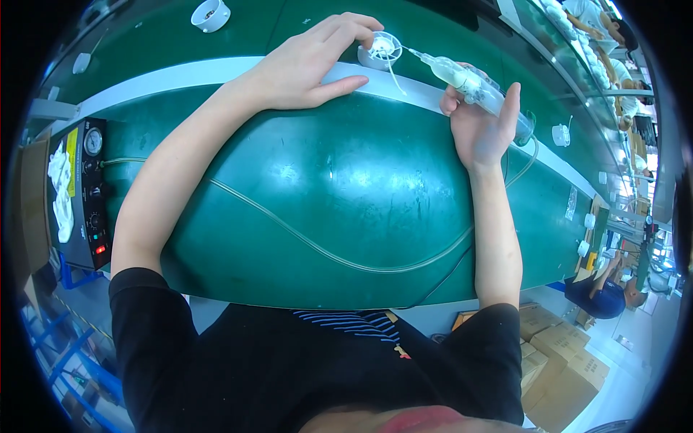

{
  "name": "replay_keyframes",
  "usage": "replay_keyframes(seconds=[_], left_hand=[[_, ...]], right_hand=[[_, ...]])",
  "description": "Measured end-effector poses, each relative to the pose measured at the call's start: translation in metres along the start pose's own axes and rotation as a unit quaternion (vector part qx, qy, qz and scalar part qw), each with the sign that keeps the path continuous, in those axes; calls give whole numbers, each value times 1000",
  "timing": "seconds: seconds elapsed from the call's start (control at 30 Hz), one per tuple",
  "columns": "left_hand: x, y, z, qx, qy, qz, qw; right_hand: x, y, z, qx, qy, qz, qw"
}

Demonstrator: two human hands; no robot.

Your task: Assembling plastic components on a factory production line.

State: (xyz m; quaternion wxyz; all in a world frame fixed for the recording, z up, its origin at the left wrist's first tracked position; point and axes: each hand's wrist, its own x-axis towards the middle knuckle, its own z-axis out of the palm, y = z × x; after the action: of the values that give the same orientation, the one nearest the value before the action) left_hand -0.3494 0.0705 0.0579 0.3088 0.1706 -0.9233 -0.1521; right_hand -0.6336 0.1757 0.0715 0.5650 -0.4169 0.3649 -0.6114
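A small white round plastic housing (370, 60) with a spoked open top stands on the far part of the bench, and a white wire hangs down its near side. Fingertips of my left hand (312, 68) rest at its upper left rim, while the thumb is stretched out apart from it. My right hand (482, 137) is closed around a clear dispensing syringe (469, 85) with pale contents, its thumb raised. The syringe lies tilted, and its thin needle tip points at the housing's right edge, close to it. Fingers behind the barrel are partly hidden.
A clear air hose (317, 261) loops across the green bench (325, 209) from a black dispenser box (94, 191) with a gauge at left. A white cup (211, 16) stands at far left. More white housings (561, 134) line the right, near cardboard boxes (559, 353) and other people.
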Motion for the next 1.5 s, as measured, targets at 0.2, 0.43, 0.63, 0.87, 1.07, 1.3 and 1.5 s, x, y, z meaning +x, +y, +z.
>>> replay_keyframes(seconds=[0.2, 0.43, 0.63, 0.87, 1.07, 1.3, 1.5], left_hand=[[3, -3, 2, 43, 23, 94, 994], [4, -5, 5, -30, 30, -19, 999], [11, 9, -3, -85, 125, -44, 988], [27, 35, -22, 101, 30, -253, 962], [9, 0, -9, 163, 100, -109, 975], [13, 12, -14, 110, 77, -197, 971], [19, 17, -14, 26, 143, -231, 962]], right_hand=[[-1, -1, -3, 13, 7, 2, 1000], [3, -1, -1, 1, 3, -1, 1000], [-1, -1, -2, -9, 2, 3, 1000], [-3, 0, 1, -42, 5, 2, 999], [0, -1, 6, -64, 6, 2, 998], [0, 0, 5, -71, 12, 6, 997], [1, 0, 4, -73, 6, 9, 997]])
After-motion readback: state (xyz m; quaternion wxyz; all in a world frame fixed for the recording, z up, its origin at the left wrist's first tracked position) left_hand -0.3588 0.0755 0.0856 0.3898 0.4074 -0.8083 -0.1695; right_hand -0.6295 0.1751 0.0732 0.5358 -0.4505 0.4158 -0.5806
